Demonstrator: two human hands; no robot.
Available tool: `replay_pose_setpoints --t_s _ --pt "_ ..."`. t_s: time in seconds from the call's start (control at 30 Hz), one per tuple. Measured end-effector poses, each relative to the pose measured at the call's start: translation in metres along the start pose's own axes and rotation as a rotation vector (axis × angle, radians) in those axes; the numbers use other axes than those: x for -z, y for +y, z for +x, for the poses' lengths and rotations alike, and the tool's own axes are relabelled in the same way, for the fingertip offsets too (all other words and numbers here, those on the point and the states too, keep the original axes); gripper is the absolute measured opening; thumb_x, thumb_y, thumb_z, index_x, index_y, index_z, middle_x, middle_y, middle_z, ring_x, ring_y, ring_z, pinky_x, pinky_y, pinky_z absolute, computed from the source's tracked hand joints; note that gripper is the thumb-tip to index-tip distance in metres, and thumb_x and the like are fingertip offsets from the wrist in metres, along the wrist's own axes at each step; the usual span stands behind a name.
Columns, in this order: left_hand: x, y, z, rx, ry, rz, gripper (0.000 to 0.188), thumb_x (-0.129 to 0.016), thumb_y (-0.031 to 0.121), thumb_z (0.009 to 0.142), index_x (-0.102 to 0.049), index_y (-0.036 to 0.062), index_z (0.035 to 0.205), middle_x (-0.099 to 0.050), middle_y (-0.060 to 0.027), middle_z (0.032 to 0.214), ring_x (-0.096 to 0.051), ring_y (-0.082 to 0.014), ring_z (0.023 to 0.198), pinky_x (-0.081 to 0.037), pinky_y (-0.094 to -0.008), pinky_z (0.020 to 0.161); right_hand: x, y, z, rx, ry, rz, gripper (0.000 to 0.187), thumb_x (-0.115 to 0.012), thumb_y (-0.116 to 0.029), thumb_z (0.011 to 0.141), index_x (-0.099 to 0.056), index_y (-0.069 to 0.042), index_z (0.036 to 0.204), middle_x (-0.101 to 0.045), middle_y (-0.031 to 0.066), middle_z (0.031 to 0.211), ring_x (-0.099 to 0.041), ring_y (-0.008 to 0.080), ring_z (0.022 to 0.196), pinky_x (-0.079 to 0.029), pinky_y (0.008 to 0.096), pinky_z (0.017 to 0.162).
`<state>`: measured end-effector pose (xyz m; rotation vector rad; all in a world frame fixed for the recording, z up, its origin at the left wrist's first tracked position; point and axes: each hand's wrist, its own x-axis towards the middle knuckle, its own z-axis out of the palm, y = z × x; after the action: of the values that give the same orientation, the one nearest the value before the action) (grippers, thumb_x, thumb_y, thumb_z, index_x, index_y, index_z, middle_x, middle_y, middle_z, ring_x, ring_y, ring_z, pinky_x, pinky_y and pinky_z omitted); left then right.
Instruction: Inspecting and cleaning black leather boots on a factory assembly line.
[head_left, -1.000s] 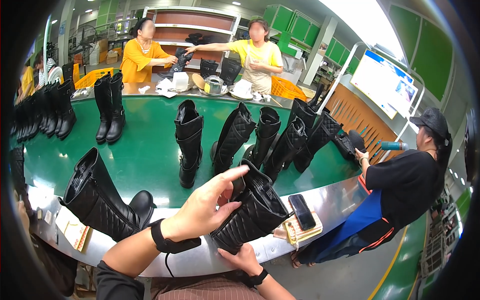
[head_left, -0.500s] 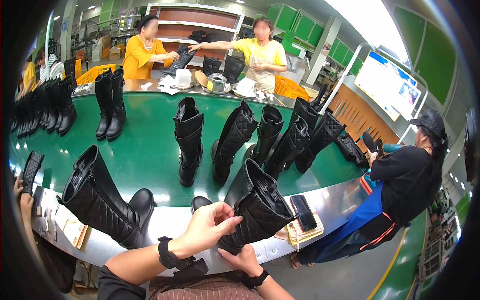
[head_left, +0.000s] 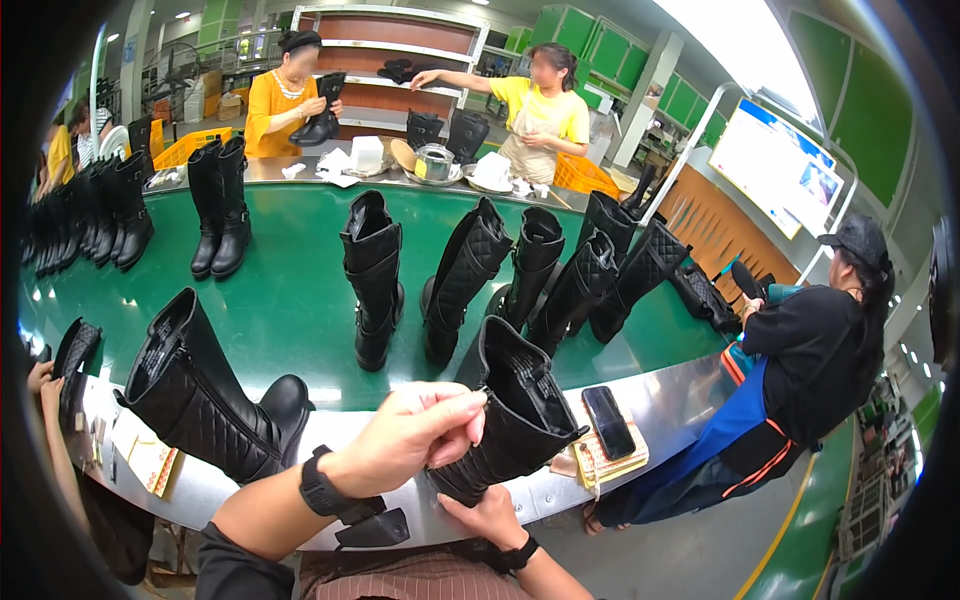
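Observation:
In front of me a tall black quilted boot (head_left: 520,425) leans to the right, its top opening facing up. My right hand (head_left: 485,520) grips its lower part from the near side. My left hand (head_left: 425,425) is closed in a pinch at the left edge of the boot's opening; whatever the fingertips hold is too small to make out. Left of my hands, a matching black boot (head_left: 215,415) stands on the metal table edge, tilted left, with a long zip down its side.
Several black boots (head_left: 465,270) stand on the green belt (head_left: 300,300) beyond. A phone (head_left: 608,422) lies on a yellow pad at right. Paper sheets (head_left: 145,455) and small tools lie at left. Co-workers handle boots across the belt, at far right and at the left edge.
My left hand has moved up along the boot shaft to its top edge, still pinched. My right hand keeps its place. Across the belt, a co-worker has drawn a boot in close.

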<state>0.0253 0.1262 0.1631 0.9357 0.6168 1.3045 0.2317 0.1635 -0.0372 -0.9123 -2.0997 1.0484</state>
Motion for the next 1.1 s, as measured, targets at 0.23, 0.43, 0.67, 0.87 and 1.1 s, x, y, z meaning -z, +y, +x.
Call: replay_pose_setpoints --t_s 0.23,0.43,0.67,0.87,1.1 --pt "-0.003 0.016 -0.01 0.081 0.031 0.309 0.034 -0.049 0.027 0.106 -0.063 0.0014 0.09 -0.055 0.0004 0.064 -0.051 -0.0085 0.057 -0.04 -0.0235 0.057 -0.004 -0.002 0.0 -0.047 0.008 -0.02 0.049 -0.082 -0.035 0.076 -0.067 -0.007 0.113 -0.069 0.0168 0.106 -0.067 0.033 0.098 -0.053 0.0398 0.086" --pt "0.013 0.035 -0.077 0.206 -0.008 0.708 0.026 -0.058 0.027 0.101 -0.066 0.002 0.103 -0.062 -0.0011 0.08 -0.058 -0.0078 0.073 -0.048 -0.0256 0.065 0.011 -0.008 0.007 -0.069 -0.094 0.051 0.058 -0.083 -0.038 0.076 -0.065 -0.003 0.118 -0.068 0.0157 0.113 -0.066 0.0286 0.105 -0.051 0.0377 0.091" --pt "0.034 0.113 -0.208 0.281 -0.097 1.419 0.026 -0.074 0.025 0.089 -0.072 0.0041 0.103 -0.069 -0.0104 0.088 -0.068 -0.026 0.081 -0.054 -0.0347 0.072 0.012 -0.009 0.016 -0.052 -0.11 0.187 0.056 -0.084 -0.031 0.078 -0.064 -0.001 0.121 -0.069 0.0132 0.115 -0.065 0.0249 0.108 -0.049 0.0359 0.095" --pt "0.073 0.049 -0.275 0.779 0.513 1.5 0.035 -0.072 0.035 0.086 -0.072 0.0015 0.076 -0.07 -0.014 0.077 -0.068 -0.0304 0.074 -0.053 -0.0391 0.068 0.002 -0.004 0.014 -0.074 -0.027 0.172 0.052 -0.082 -0.03 0.08 -0.065 -0.002 0.12 -0.069 0.013 0.116 -0.065 0.0256 0.108 -0.05 0.0359 0.094" --pt "0.155 -0.053 -0.259 0.183 0.881 0.991 0.091 -0.088 0.021 0.07 -0.039 -0.0003 0.143 -0.057 -0.017 0.133 -0.055 -0.0222 0.123 -0.044 -0.0366 0.103 0.019 -0.016 0.021 -0.092 -0.106 0.156 0.057 -0.086 -0.029 0.077 -0.064 0.0 0.12 -0.068 0.0133 0.117 -0.064 0.0246 0.11 -0.049 0.0359 0.097"
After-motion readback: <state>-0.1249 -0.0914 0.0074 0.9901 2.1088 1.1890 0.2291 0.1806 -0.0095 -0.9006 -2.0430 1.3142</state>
